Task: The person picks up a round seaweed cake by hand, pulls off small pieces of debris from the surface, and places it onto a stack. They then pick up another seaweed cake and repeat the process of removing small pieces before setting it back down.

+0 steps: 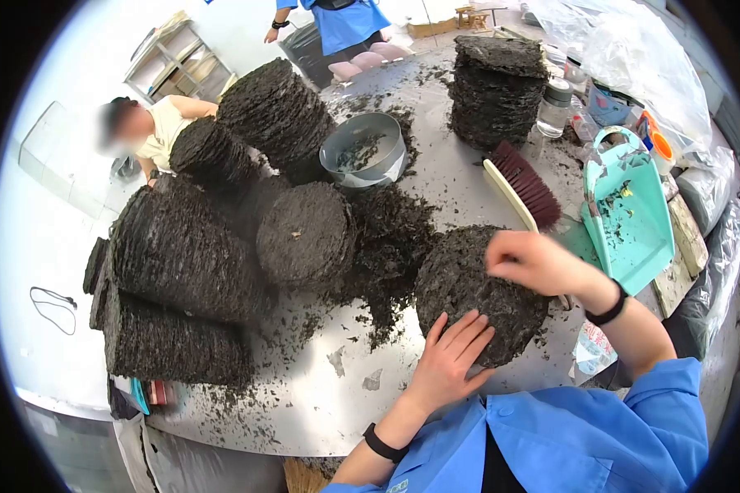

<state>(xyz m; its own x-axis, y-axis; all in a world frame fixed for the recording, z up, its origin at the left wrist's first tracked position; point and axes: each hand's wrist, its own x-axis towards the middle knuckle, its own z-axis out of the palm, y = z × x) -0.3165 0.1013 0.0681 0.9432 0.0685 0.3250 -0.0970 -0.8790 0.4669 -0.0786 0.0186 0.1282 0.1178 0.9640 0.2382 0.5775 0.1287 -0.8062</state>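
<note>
In front of me lies a dark, round, flat cake (460, 279) that looks like dried seaweed. My left hand (448, 361) rests on its near edge with the fingers spread. Over the cake's right side is my right hand (534, 261), slightly blurred, its fingers curled into a pinch. Whatever may be between those fingertips is hidden. Loose dark shreds (390, 226) are heaped against the cake's left side. Another round cake face (306, 234) shows farther left.
Stacks of similar cakes stand at left (177, 246) and at the back (497, 99). Behind the shreds is a grey metal ring (363, 148). A brush (522, 185), a clear jar (555, 107) and a turquoise dustpan (633, 214) lie right. Two other people are across the table.
</note>
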